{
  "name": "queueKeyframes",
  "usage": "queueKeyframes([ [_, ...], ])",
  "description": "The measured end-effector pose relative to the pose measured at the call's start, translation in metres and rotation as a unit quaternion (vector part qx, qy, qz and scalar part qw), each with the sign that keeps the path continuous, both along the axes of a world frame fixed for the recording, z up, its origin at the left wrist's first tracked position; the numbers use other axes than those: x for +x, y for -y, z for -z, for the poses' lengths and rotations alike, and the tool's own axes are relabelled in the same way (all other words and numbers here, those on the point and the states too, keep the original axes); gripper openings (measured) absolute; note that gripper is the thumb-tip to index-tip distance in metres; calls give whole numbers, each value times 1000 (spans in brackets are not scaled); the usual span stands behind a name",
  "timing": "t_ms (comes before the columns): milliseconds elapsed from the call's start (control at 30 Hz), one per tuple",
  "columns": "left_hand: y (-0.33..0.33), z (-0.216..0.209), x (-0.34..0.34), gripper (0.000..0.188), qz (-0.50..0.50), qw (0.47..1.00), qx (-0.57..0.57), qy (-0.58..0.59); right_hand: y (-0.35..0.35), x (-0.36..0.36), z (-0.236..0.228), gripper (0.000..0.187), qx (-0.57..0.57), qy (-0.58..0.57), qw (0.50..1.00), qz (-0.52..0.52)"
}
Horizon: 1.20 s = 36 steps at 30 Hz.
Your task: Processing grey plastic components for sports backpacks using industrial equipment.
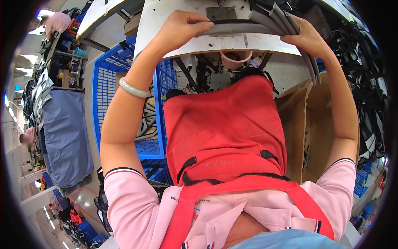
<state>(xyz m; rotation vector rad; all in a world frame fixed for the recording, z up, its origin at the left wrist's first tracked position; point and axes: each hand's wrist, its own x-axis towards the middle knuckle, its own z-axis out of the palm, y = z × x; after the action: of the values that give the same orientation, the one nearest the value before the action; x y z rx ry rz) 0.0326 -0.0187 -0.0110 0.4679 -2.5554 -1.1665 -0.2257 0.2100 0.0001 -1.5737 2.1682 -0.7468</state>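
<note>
Several grey padded strips (pixel 242 28) lie in a bundle across the near part of the white table (pixel 188 46). At their left end my left hand (pixel 182 31) pinches one strip between thumb and fingers. My right hand (pixel 306 38) is wrapped round the bundle at the right, and loose strip ends hang below it over the table's edge. Other ends stick up above the right hand, curling apart. A dark flat plate (pixel 219 13) shows on the table just beyond the strips.
On the left stands a blue plastic crate (pixel 97 89) with grey strips inside. To my right is an open cardboard box (pixel 296 124). A pink bucket (pixel 235 60) sits under the table. Black straps (pixel 365 79) hang in a mass at far right. Other people are in the left background.
</note>
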Motion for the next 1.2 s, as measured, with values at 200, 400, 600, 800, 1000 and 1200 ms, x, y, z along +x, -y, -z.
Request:
queueKeyframes([
  [200,20,5,-21,31,-35,998,-55,-9,11,-17,-6,42,-7,-26,1000,-10],
  [400,32,7,-29,29,-47,998,-41,-11,20,-23,-1,39,-44,-17,999,-5],
  [600,42,6,-28,27,-54,998,-21,-16,27,5,-48,48,67,-12,995,69],
  [800,42,1,-28,25,-69,997,-15,11,33,-10,-33,40,-15,-22,999,25],
  [1000,50,-2,-49,24,-74,997,-10,5,40,-7,-42,37,33,47,995,79],
  [1200,49,0,-38,23,-86,996,-13,10,28,-5,-41,39,-20,42,997,63],
])
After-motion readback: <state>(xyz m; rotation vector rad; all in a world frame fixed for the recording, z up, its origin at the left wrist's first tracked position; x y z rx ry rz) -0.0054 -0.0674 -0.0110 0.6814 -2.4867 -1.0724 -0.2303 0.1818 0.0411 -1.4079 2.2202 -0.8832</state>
